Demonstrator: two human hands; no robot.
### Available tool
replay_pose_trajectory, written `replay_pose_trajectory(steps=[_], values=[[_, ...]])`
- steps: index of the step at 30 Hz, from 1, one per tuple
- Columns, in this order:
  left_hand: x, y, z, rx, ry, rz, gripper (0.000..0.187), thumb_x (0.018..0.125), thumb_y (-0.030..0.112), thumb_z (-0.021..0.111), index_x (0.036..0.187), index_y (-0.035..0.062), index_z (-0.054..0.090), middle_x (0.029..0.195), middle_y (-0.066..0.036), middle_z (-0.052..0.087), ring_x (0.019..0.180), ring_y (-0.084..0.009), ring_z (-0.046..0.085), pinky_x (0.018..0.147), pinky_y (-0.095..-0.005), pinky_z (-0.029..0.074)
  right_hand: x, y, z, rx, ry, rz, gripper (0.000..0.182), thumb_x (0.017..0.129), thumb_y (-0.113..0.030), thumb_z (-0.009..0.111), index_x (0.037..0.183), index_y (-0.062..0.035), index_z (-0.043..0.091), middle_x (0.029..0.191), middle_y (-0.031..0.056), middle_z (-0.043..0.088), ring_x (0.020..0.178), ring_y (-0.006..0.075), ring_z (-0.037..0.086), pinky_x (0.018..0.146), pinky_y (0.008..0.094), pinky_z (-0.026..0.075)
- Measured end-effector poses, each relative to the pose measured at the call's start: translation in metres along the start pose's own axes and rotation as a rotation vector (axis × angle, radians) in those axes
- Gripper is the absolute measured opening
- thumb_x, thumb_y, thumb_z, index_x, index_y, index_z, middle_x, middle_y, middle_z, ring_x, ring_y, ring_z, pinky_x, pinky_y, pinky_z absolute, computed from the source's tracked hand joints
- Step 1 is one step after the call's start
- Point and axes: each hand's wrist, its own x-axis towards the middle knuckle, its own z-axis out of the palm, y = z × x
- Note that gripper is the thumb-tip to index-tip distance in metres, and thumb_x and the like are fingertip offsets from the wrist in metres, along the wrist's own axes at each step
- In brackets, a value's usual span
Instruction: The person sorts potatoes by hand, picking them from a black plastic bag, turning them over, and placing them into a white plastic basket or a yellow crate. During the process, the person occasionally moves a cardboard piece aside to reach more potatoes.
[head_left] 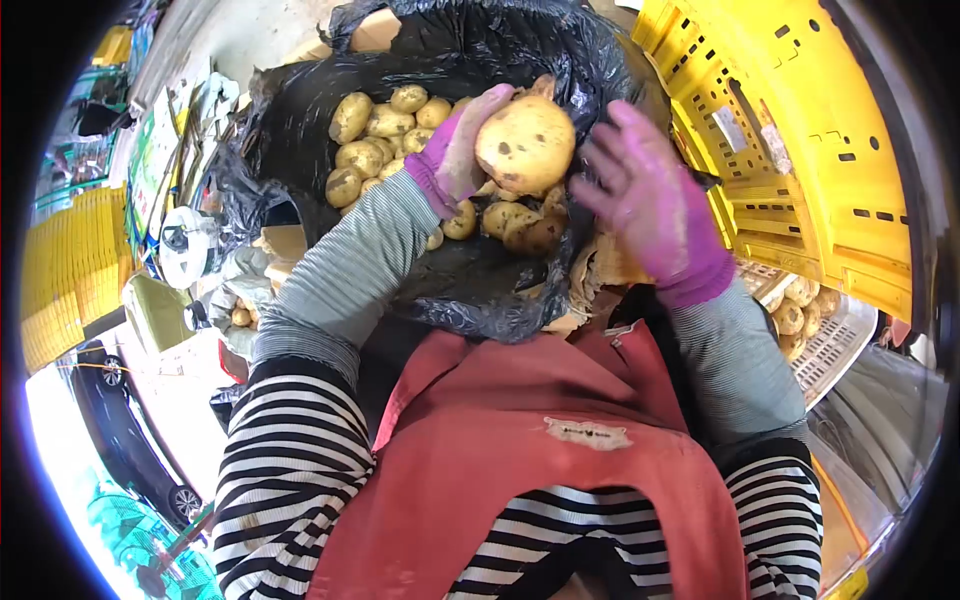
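My left hand (468, 145), in a purple glove, holds a large round yellow-brown vegetable (526, 145) with dark spots and a dry tip. To its right is my right hand (640, 190), gloved too, with its fingers spread and slightly blurred; nothing shows in it. Both hands are over a black plastic bag (440, 285) spread open. Inside the bag, several potatoes (388, 121) lie left of my left hand, and darker, dirty ones (520, 228) sit below the held vegetable.
Tall yellow crates (800, 130) stand at the right. Below them a white basket (830, 350) holds more potatoes. A white roll (185, 248) and crumpled bags lie at the left, with stacked yellow crates (75, 270) farther off. A dark car (130, 430) is at lower left.
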Motion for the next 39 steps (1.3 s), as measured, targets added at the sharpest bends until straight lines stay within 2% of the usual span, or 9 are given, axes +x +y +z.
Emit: replay_pose_trajectory(steps=[3,6,7,9,22,24,28,34,39], values=[[-0.002,0.020,0.008,0.955,0.009,0.323,0.049,0.104,0.038,0.037,0.122,-0.0025,0.058,0.107,-0.014,0.069,0.093,-0.0198,0.069,0.084,-0.0331,0.053,-0.007,0.018,0.010,0.183,-0.215,0.134,0.053,0.102,-0.043,0.043,0.145,-0.0122,0.038,0.139,0.0109,0.050,0.122,0.0263,0.056,0.097,0.0484,0.049],[0.004,-0.001,0.013,1.181,0.069,0.720,0.041,0.102,0.030,0.045,0.128,-0.0006,0.055,0.115,-0.016,0.065,0.106,-0.0240,0.064,0.089,-0.0353,0.052,-0.004,0.013,-0.004,0.310,-0.229,0.213,0.050,0.102,-0.043,0.041,0.141,-0.0120,0.043,0.136,0.0103,0.054,0.119,0.0278,0.058,0.095,0.0472,0.051],[-0.013,-0.001,0.048,0.239,0.115,0.380,0.042,0.097,0.023,0.055,0.131,-0.0015,0.051,0.125,-0.021,0.058,0.115,-0.0327,0.059,0.094,-0.0399,0.049,-0.006,0.007,0.000,0.379,-0.147,0.231,0.050,0.102,-0.044,0.038,0.138,-0.0090,0.046,0.132,0.0119,0.057,0.117,0.0286,0.059,0.092,0.0471,0.052],[-0.019,0.010,0.061,0.874,0.093,0.863,0.040,0.095,0.016,0.058,0.131,-0.0015,0.051,0.129,-0.019,0.056,0.114,-0.0316,0.058,0.094,-0.0406,0.048,-0.007,0.001,-0.002,0.448,-0.160,0.181,0.050,0.102,-0.044,0.037,0.137,-0.0091,0.047,0.131,0.0124,0.057,0.116,0.0281,0.060,0.091,0.0478,0.053],[0.168,-0.128,-0.021,0.166,0.471,-0.297,0.065,0.090,0.025,0.059,0.147,0.0108,0.031,0.120,-0.015,0.058,0.105,-0.0263,0.058,0.085,-0.0410,0.051,-0.006,-0.063,-0.031,0.560,-0.049,-0.091,0.067,0.092,-0.055,0.043,0.141,-0.0089,0.043,0.139,0.0205,0.047,0.121,0.0365,0.048,0.093,0.0457,0.049],[0.217,-0.187,-0.057,-0.566,0.305,-0.131,0.039,0.090,0.038,0.059,0.121,0.0165,0.049,0.098,-0.005,0.061,0.089,-0.0200,0.055,0.074,-0.0364,0.048,-0.004,-0.060,-0.034,0.565,-0.068,-0.034,0.068,0.092,-0.055,0.043,0.142,-0.0085,0.042,0.138,0.0204,0.047,0.122,0.0360,0.047,0.093,0.0455,0.048],[0.198,-0.166,-0.066,0.500,0.320,0.304,0.055,0.088,0.031,0.062,0.136,0.0109,0.042,0.116,-0.012,0.061,0.108,-0.0279,0.058,0.089,-0.0456,0.050,0.003,-0.051,-0.025,0.245,0.032,-0.095,0.068,0.092,-0.056,0.044,0.140,-0.0081,0.044,0.135,0.0201,0.049,0.118,0.0353,0.049,0.091,0.0446,0.049],[0.143,-0.088,-0.011,-0.972,0.253,-0.288,0.031,0.091,0.036,0.055,0.115,0.0160,0.063,0.106,-0.012,0.068,0.103,-0.0323,0.063,0.090,-0.0443,0.052,0.002,-0.051,-0.028,0.509,-0.039,0.005,0.068,0.091,-0.058,0.045,0.137,-0.0091,0.047,0.132,0.0180,0.052,0.114,0.0340,0.052,0.089,0.0430,0.049],[0.086,-0.049,-0.020,-1.022,-0.070,-0.202,0.052,0.093,0.056,0.041,0.118,0.0163,0.063,0.112,-0.012,0.067,0.099,-0.0340,0.063,0.073,-0.0493,0.053,0.007,-0.049,-0.025,0.562,-0.004,-0.017,0.065,0.092,-0.058,0.045,0.134,-0.0077,0.050,0.129,0.0183,0.055,0.119,0.0326,0.053,0.094,0.0443,0.050]])
